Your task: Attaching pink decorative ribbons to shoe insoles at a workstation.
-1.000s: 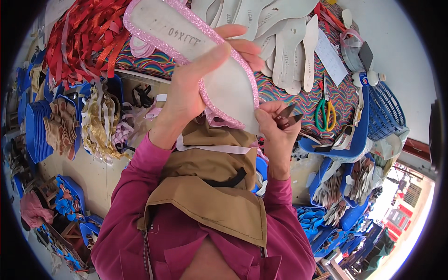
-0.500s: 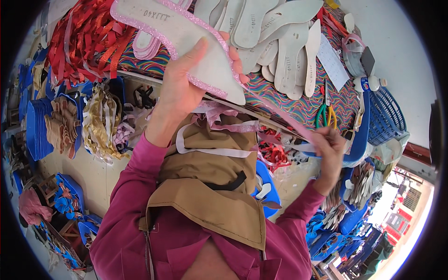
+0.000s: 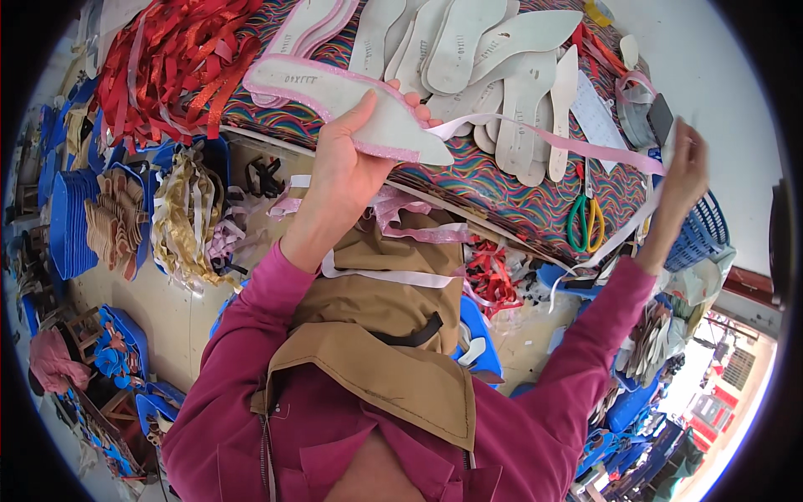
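Note:
My left hand (image 3: pixel 341 171) grips a pale shoe insole (image 3: pixel 351 99) edged in pink glitter trim, thumb on its upper face and fingers around the far edge. From the insole's edge a narrow pink strip (image 3: pixel 577 148) runs to the right above the table. Its other end is pinched in my right hand (image 3: pixel 690 167), raised at the far right and slightly blurred. A whitish tail (image 3: pixel 602 251) hangs below that hand. Behind the held piece lie more pink-edged insoles (image 3: pixel 314 29) and a spread of untrimmed white insoles (image 3: pixel 456 50).
On the patterned tabletop (image 3: pixel 502 197) lie scissors (image 3: pixel 588 219) with green and yellow handles and a written paper sheet (image 3: pixel 595 117). Red ribbons (image 3: pixel 171 67) are heaped at the left. A blue basket (image 3: pixel 705 227) stands right, and pink strips (image 3: pixel 418 227) lie across my brown apron.
My right hand has swung up and outward to the right, drawing the pink strip out longer. The left hand has lowered the insole slightly, toward the right and flatter.

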A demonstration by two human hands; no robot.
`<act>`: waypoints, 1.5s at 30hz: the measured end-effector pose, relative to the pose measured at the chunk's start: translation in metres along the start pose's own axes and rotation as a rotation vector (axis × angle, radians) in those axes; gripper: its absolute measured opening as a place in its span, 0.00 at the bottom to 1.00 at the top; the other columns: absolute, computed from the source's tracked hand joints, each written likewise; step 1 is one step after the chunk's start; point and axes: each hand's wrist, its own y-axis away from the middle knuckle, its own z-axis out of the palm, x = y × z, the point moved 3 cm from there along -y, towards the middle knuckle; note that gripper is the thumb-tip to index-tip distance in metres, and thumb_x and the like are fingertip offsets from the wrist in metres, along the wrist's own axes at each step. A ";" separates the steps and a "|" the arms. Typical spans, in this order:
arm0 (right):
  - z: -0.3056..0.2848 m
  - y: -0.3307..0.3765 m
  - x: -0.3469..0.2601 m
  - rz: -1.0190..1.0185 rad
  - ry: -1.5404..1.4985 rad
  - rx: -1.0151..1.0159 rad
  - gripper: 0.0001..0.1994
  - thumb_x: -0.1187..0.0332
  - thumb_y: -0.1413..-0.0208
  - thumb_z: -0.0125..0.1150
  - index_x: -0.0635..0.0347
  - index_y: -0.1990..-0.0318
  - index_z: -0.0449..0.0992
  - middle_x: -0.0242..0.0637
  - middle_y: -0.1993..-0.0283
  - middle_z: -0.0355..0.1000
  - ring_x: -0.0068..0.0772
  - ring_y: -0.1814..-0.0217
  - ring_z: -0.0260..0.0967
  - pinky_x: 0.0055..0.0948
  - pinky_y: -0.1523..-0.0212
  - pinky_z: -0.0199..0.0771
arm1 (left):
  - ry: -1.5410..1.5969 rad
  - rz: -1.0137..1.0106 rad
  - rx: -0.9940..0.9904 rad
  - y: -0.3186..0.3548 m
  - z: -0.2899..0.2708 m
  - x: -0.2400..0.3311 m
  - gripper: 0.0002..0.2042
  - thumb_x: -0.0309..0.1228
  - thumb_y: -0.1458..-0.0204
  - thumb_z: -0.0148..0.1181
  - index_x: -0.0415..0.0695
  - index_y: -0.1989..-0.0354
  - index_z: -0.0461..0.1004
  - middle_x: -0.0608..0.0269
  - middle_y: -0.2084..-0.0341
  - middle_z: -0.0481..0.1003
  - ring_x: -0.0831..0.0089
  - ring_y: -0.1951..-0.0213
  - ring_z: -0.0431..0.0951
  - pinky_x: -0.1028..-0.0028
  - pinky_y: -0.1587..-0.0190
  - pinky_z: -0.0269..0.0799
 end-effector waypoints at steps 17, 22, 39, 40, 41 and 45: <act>0.095 0.220 -0.186 0.940 -1.786 -0.800 0.10 0.65 0.35 0.53 0.61 0.55 0.73 0.31 0.77 0.66 0.14 0.80 0.52 0.13 0.81 0.45 | 0.007 -0.019 -0.003 0.018 0.006 0.009 0.13 0.29 0.39 0.49 0.38 0.48 0.64 0.51 0.56 0.73 0.57 0.51 0.76 0.58 0.42 0.69; 0.099 0.233 -0.179 0.859 -1.774 -0.809 0.13 0.59 0.34 0.51 0.59 0.53 0.72 0.29 0.80 0.63 0.15 0.83 0.45 0.15 0.83 0.42 | -0.079 -0.005 0.058 0.023 0.009 0.013 0.13 0.29 0.39 0.49 0.38 0.48 0.64 0.50 0.56 0.74 0.56 0.51 0.76 0.58 0.41 0.68; 0.105 0.233 -0.175 0.816 -1.958 -0.856 0.11 0.67 0.39 0.56 0.67 0.56 0.74 0.33 0.71 0.70 0.17 0.78 0.55 0.13 0.79 0.44 | -0.058 -0.074 0.122 0.028 0.001 0.013 0.17 0.24 0.42 0.50 0.33 0.44 0.64 0.48 0.54 0.75 0.59 0.51 0.76 0.63 0.45 0.71; 0.106 0.233 -0.173 0.806 -1.954 -0.865 0.11 0.67 0.39 0.56 0.67 0.56 0.74 0.33 0.70 0.70 0.17 0.78 0.55 0.13 0.79 0.44 | -0.053 -0.073 0.123 0.028 0.000 0.014 0.17 0.24 0.42 0.50 0.33 0.44 0.64 0.48 0.54 0.75 0.59 0.51 0.77 0.63 0.45 0.71; 0.106 0.233 -0.173 0.797 -1.949 -0.874 0.11 0.67 0.39 0.56 0.67 0.56 0.74 0.33 0.70 0.70 0.17 0.78 0.55 0.13 0.79 0.44 | -0.047 -0.072 0.123 0.028 0.000 0.015 0.18 0.24 0.42 0.50 0.33 0.44 0.64 0.47 0.54 0.75 0.59 0.51 0.77 0.63 0.45 0.71; 0.106 0.238 -0.176 0.772 -1.896 -0.872 0.14 0.62 0.39 0.57 0.65 0.56 0.73 0.33 0.76 0.67 0.16 0.80 0.53 0.14 0.81 0.46 | -0.088 -0.078 0.146 0.030 0.000 0.013 0.18 0.24 0.43 0.51 0.33 0.44 0.65 0.47 0.55 0.76 0.59 0.52 0.77 0.63 0.45 0.71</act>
